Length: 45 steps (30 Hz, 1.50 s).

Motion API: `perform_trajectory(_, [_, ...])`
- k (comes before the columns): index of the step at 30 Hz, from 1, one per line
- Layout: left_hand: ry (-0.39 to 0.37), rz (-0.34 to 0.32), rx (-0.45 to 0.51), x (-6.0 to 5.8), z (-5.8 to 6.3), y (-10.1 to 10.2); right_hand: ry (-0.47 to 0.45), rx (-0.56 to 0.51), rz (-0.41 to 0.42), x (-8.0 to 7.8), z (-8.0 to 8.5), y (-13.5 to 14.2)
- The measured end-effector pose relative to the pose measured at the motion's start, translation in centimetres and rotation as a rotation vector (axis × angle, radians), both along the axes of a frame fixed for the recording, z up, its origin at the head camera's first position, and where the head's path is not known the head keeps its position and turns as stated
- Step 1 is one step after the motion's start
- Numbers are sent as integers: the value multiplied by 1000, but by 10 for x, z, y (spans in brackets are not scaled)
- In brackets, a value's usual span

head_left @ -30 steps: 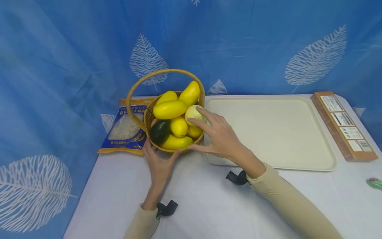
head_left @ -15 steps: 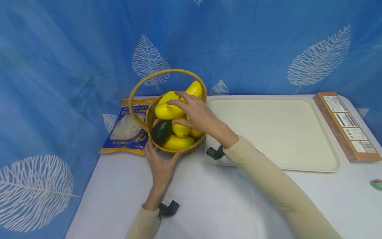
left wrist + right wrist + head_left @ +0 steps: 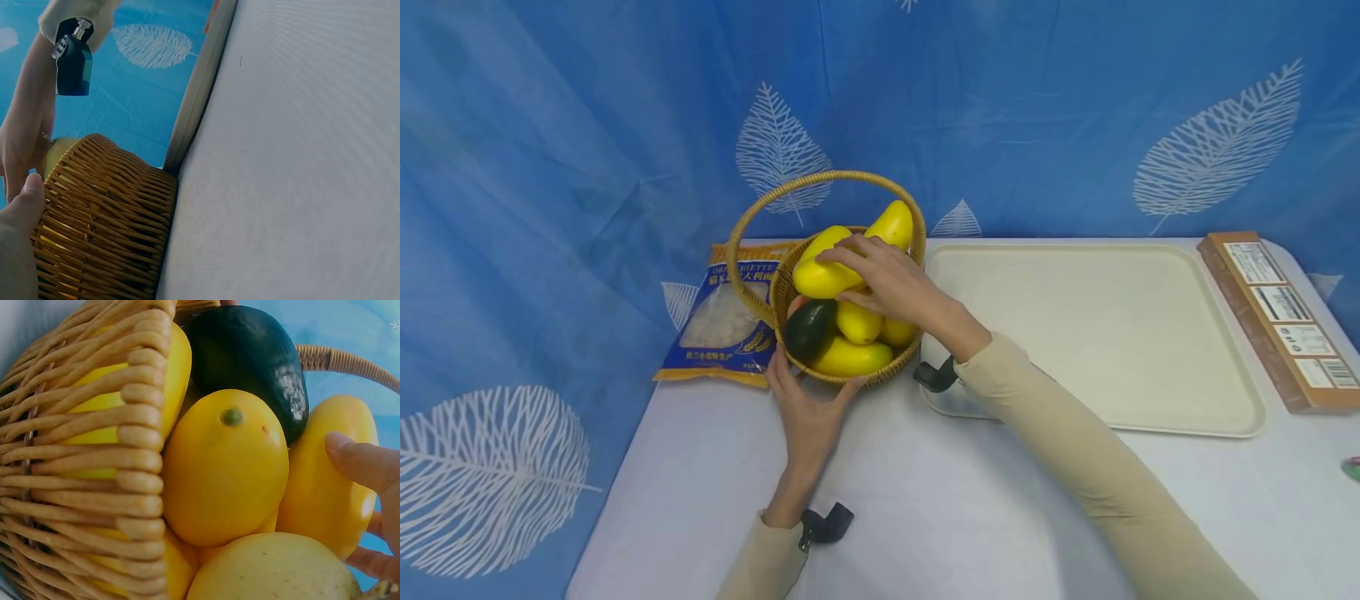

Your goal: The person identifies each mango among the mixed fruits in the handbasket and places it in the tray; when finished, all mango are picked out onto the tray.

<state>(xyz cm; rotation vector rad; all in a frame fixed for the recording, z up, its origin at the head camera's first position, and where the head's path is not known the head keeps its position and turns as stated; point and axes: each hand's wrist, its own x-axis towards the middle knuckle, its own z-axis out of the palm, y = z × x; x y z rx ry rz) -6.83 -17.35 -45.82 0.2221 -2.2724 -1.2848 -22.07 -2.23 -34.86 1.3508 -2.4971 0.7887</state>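
Observation:
A wicker basket with a tall hoop handle holds several fruits. My left hand grips its near side, with the thumb at the rim in the left wrist view. Over the basket, my right hand holds a yellow mango, its thumb on one side and fingers behind. A dark green avocado lies at the basket's near left. Between avocado and hand sits another yellow fruit. A pale round pear is hidden beneath my right hand in the head view. Another mango leans at the back.
Left of the basket lies a blue pasta bag. A cream tray stands right of it, with a long brown box beyond. A small green-and-red item shows at the right edge. Blue leaf-printed cloth hangs behind.
My right hand has moved left and away from beside the pear to the yellow mango, and its fingers have closed on it. My left hand stays at the basket.

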Motion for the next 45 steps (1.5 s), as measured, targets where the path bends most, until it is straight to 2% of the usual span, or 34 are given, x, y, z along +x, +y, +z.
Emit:
perform_trajectory(8, [-9,9,-10,0,-2,1,9,-96,9,2,-1,6])
perform_trajectory(18, [-23,12,-4,2,-2,1,18,-199,-15,17,0,24])
perform_trajectory(25, [-26,7,14,4,-2,1,60,-336,-10,29,0,39])
perform_trajectory(33, [-28,3,16,4,-3,1,64,-504,3,43,6,58])
perform_trajectory(40, [-19,2,12,4,-2,2,117,-510,-51,44,13,78])
perform_trajectory(45, [1,-4,4,4,-2,3,104,-589,-132,40,14,94])
